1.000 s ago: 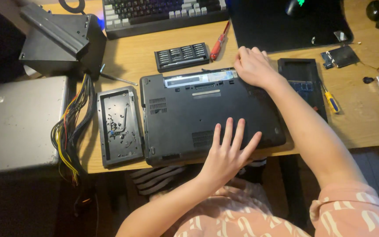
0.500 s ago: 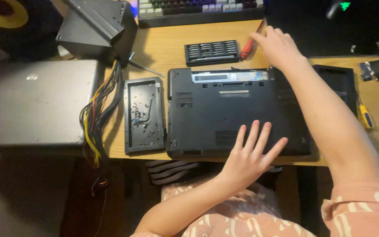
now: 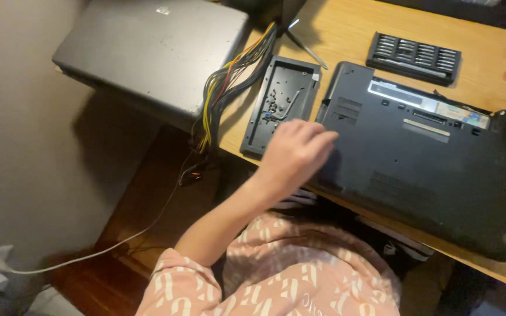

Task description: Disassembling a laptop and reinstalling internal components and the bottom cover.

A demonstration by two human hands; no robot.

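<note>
Left hand (image 3: 296, 153) has shifted from the upturned black laptop (image 3: 423, 158) toward the screw-filled cover panel (image 3: 282, 102); fingers loosely curled, holding nothing. Right hand now mostly out of frame, grip unreadable.

Black laptop (image 3: 417, 169), silver laptop (image 3: 147, 52), yellow-orange cables (image 3: 229, 82), pink patterned sleeve (image 3: 188, 287).

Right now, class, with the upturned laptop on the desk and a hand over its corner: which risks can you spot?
1. The black laptop overhangs the desk's front edge; pressure from the left hand on that near corner might tip it.
2. Loose screws lie in the open panel tray right beside that hand; a knock could scatter them.
3. The bundled wires hang off the desk and could snag.
</note>
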